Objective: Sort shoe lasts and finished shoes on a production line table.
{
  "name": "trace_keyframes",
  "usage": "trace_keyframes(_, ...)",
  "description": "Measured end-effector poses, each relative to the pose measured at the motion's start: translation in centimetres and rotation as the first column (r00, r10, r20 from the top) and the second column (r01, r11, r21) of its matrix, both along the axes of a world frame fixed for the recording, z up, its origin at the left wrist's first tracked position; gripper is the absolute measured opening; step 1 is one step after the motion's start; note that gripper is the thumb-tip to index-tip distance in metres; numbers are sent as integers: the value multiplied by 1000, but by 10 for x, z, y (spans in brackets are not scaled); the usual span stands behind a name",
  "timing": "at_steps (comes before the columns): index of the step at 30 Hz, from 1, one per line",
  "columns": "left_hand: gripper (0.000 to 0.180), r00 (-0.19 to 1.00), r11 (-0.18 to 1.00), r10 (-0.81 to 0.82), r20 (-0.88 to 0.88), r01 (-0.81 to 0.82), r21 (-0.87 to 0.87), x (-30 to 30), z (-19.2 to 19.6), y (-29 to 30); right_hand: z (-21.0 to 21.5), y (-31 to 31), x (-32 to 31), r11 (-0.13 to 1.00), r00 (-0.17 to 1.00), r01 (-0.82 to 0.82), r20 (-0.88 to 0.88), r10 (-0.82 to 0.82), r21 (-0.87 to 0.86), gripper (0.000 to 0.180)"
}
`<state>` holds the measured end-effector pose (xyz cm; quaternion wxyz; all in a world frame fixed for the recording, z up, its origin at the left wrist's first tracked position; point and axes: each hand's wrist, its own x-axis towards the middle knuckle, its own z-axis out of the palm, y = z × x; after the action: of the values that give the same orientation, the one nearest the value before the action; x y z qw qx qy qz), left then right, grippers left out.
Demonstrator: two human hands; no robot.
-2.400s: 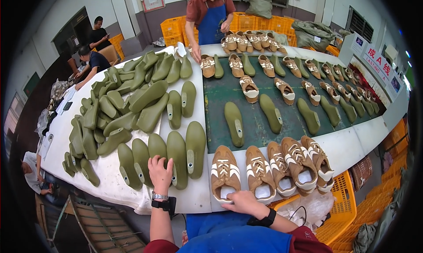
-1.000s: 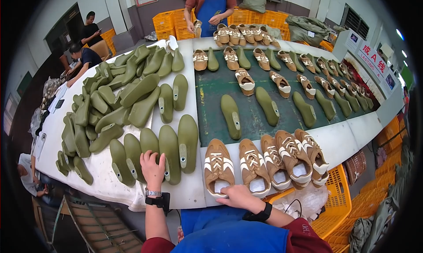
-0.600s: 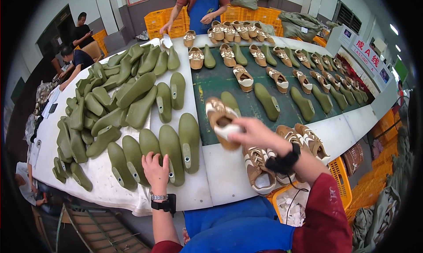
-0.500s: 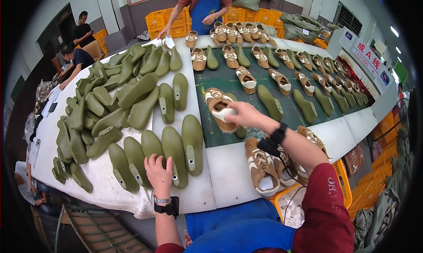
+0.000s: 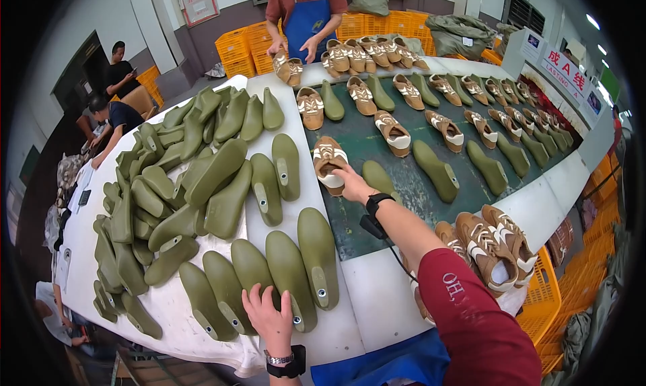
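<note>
My right hand (image 5: 355, 184) grips the heel of a brown sneaker (image 5: 328, 159) with white stripes, at the left edge of the green work surface (image 5: 343, 219). The toe points away from me. Beside it on that surface lies an olive-green shoe last (image 5: 378, 177). My left hand (image 5: 270, 317) rests, fingers apart, at the near end of a green last (image 5: 250, 268) standing in a row with several others on the white tabletop (image 5: 367, 285). Part of that last is hidden under my fingers.
A heap of green lasts (image 5: 168, 184) covers the left side of the table. Sneakers and lasts line the green surface in rows. More sneakers (image 5: 486, 251) sit at the near right edge, above an orange crate (image 5: 542, 298). Across the table stands a person in a blue apron (image 5: 306, 23).
My right hand has brought the sneaker down onto the green surface. The person opposite now holds sneakers at the far edge, where a white piece was in hand. The view has shifted.
</note>
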<state>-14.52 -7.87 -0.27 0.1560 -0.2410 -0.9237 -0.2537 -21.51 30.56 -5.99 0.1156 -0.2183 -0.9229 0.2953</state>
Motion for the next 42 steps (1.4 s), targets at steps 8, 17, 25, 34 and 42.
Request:
trace_keyframes(8, 28, 999, 1000, -10, -50, 10, 6, -7, -7, -4, 68, 8, 81, 939, 731, -76, 660, -176, 335, 47)
trace_keyframes(17, 32, 998, 1000, -3, -61, 3, -13, -7, -12, -2, 36, -9, 115, 969, 892, 87, 414, -180, 233, 51)
trace_keyframes(25, 31, 996, 1000, 18, -89, -19, -9, -7, -18, -8, 49, -11, 123, 996, 911, 7, 410, -42, 87, 70)
trace_keyframes(34, 54, 989, 960, 59, 136, -93, 262, -24, -24, -12, 92, -96, 100, 886, 882, -436, 272, 386, 156, 58)
trace_keyframes(42, 59, 938, 945, 105, 331, -198, 262, -32, -34, -26, 70, -234, 78, 859, 859, -508, 106, 501, 65, 61)
